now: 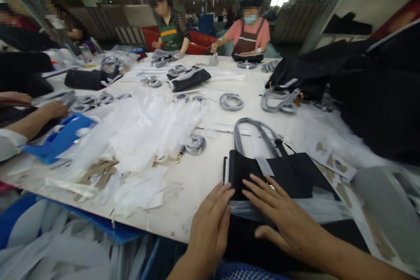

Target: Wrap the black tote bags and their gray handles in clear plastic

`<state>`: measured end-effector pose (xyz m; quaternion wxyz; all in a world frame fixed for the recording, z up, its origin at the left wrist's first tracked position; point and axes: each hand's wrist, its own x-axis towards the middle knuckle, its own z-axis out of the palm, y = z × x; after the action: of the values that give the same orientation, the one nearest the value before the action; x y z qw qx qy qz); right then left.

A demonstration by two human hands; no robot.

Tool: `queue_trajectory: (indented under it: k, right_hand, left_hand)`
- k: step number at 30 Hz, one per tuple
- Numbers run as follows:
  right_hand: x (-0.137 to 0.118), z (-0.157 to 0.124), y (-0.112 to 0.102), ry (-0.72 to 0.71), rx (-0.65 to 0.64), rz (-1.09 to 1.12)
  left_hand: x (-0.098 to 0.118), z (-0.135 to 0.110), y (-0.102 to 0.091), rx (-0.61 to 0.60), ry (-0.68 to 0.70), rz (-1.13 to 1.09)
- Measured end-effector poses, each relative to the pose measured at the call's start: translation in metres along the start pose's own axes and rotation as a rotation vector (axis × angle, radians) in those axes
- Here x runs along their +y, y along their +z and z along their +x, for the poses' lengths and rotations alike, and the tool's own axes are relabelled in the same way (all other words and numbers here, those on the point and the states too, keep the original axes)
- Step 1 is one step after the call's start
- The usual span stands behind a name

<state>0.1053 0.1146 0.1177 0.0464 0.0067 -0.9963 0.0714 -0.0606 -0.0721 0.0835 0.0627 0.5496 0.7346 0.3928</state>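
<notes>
A black handbag [288, 170] lies on the white table in front of me, its grey-wrapped handles [247, 123] looping away from me. Against the bag's left edge rests my left hand [211, 216], fingers stretched out and close together. My right hand [278, 210] lies flat on the front of the bag with its fingers spread, near a small metal fitting. A strip of clear film [315, 208] crosses the bag below my fingers, and more black material extends beneath my hands toward my lap. Neither hand grips anything.
White tissue sheets [131, 127] are heaped on the table [183, 197] to the left. Coiled wrapped straps [231, 102] lie about. Black bags [295, 72] are piled at the right. Two co-workers [249, 30] stand across the table; another person's hands [54, 109] are at the left.
</notes>
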Motion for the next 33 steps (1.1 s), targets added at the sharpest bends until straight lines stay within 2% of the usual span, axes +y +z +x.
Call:
queue_trajectory:
  k: [2, 5, 8, 10, 14, 16, 19, 21, 23, 25, 27, 28, 30, 33]
  right_hand:
    - [-0.007, -0.015, 0.018, 0.057, -0.006, 0.001]
    - [-0.010, -0.026, 0.045, 0.102, 0.024, 0.010]
    - [-0.008, -0.035, 0.050, 0.106, 0.090, -0.025]
    - [-0.001, -0.047, 0.042, 0.169, 0.187, -0.116]
    - [0.023, -0.079, 0.036, 0.578, 0.460, -0.322]
    - [0.034, -0.091, 0.042, 0.723, 0.489, -0.343]
    - [0.038, -0.098, 0.052, 0.741, 0.431, -0.310]
    - [0.039, -0.098, 0.054, 0.686, 0.425, -0.280]
    - [0.045, -0.095, 0.047, 0.616, 0.450, -0.252]
    - [0.062, -0.087, 0.033, 0.570, 0.496, -0.206]
    - [0.089, -0.071, 0.015, 0.545, 0.537, -0.112]
    - [0.106, -0.060, 0.006, 0.533, 0.541, -0.045]
    - [0.141, -0.032, -0.008, 0.538, 0.508, 0.089]
    - [0.190, 0.018, -0.012, 0.624, 0.393, 0.194]
  left_hand:
    - [0.004, 0.009, 0.013, -0.092, 0.081, 0.091]
    - [-0.001, 0.012, 0.035, -0.155, 0.089, 0.215]
    - [-0.010, 0.009, 0.045, -0.173, 0.055, 0.252]
    - [-0.011, 0.007, 0.045, -0.166, 0.008, 0.246]
    - [-0.004, 0.007, 0.039, -0.186, -0.176, 0.182]
    - [-0.004, 0.006, 0.034, -0.237, -0.245, 0.136]
    - [-0.012, 0.008, 0.021, -0.275, -0.286, 0.104]
    - [-0.019, 0.019, 0.007, -0.226, -0.294, 0.110]
    - [-0.023, 0.045, -0.007, -0.135, -0.250, 0.129]
    - [-0.022, 0.086, -0.015, -0.091, -0.152, 0.135]
    - [-0.022, 0.138, -0.012, -0.178, -0.085, 0.120]
    - [-0.023, 0.167, -0.006, -0.231, -0.069, 0.157]
    - [-0.029, 0.221, 0.015, -0.258, -0.054, 0.213]
    - [-0.043, 0.286, 0.055, -0.284, -0.036, 0.314]
